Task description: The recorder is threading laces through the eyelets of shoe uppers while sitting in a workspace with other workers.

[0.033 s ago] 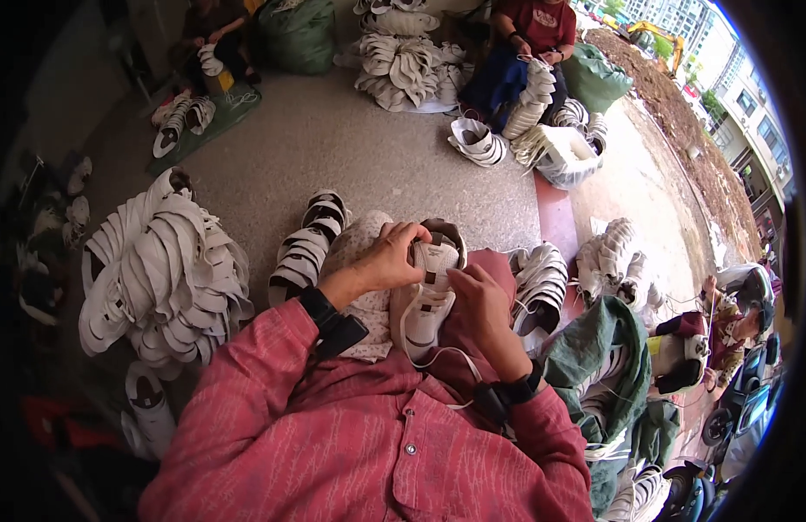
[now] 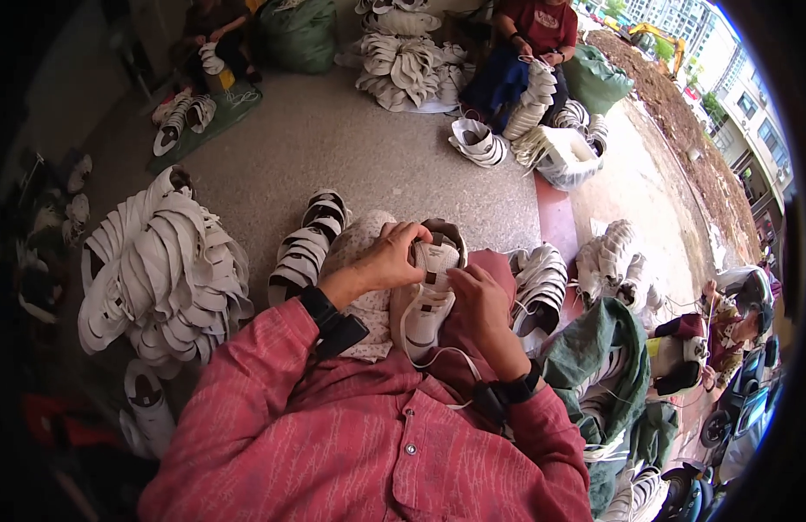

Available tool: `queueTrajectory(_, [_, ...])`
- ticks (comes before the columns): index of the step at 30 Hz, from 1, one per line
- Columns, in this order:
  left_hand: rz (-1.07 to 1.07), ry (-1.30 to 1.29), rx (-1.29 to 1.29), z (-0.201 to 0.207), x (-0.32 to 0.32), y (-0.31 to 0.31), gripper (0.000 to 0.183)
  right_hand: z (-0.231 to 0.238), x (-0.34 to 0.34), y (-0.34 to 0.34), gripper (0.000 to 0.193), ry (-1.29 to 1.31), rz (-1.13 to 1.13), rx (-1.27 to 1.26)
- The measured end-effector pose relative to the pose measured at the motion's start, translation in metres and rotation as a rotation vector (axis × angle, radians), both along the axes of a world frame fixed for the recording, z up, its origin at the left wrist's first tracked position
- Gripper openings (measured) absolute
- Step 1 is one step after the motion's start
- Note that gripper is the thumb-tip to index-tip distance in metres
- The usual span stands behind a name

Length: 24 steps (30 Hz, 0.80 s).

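Note:
A white shoe upper (image 2: 425, 324) with a dark inner collar lies over my lap, its tongue turned up between my hands. My left hand (image 2: 387, 258) grips its left edge near the collar, thumb and fingers closed on it. Against its right edge, my right hand (image 2: 485, 303) is bent with thumb and fingertips pinched together at the upper. A white lace (image 2: 459, 354) runs from the lower end of the upper and passes under my right wrist. Beneath the upper, a pale patterned cloth (image 2: 368, 309) covers my left leg.
Stacked uppers (image 2: 300, 252) stand left of my knee, beside a large heap (image 2: 164, 261). More uppers (image 2: 539, 291) and a green sack (image 2: 599, 365) lie on the right. Across the floor (image 2: 359, 157), two people handle uppers; a white-lined basket (image 2: 570, 161) stands by one.

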<state>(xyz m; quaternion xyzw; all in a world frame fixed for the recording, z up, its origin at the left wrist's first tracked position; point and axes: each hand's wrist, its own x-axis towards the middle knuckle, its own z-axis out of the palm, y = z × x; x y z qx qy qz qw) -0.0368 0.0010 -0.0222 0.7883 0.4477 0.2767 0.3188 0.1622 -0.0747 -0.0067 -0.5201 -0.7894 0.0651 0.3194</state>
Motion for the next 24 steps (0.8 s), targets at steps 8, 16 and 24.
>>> queueTrajectory(8, [0.009,-0.068,-0.044,0.003,-0.003,-0.007,0.055,-0.007,-0.008,0.005,0.004,-0.192,-0.050,0.069])
queueTrajectory(16, [0.021,-0.129,-0.038,-0.004,-0.007,-0.010,0.042,-0.012,-0.014,0.013,0.008,0.178,-0.056,-0.201])
queueTrajectory(24, [-0.008,0.107,0.194,0.006,0.000,-0.031,0.012,0.000,-0.012,0.009,0.019,-0.299,0.068,0.085])
